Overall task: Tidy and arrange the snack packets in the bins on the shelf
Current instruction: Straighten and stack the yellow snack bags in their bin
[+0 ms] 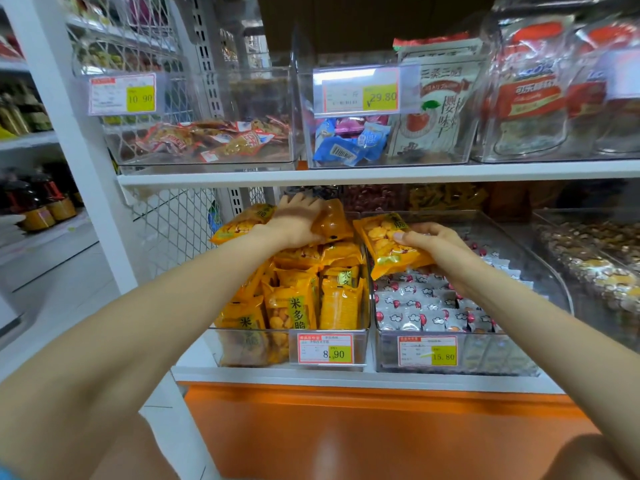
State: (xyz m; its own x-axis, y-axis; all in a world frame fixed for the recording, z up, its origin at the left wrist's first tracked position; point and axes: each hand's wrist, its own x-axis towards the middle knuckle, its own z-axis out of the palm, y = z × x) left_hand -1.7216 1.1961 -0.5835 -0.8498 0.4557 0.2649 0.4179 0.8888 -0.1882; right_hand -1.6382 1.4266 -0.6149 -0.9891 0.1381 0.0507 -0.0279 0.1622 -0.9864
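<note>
Two hands at clear bin (256, 330): left hand (298, 223), fingers curled, grips orange packets (239, 224); right hand (433, 244) pinches single packet (382, 245), thumb atop.

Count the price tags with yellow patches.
4: on the upper bins, the 10.90 tag and 29.80 tag; on the lower bins, the 8.90 tag and 15.80 tag. A cut-off label far right may be another.
</note>
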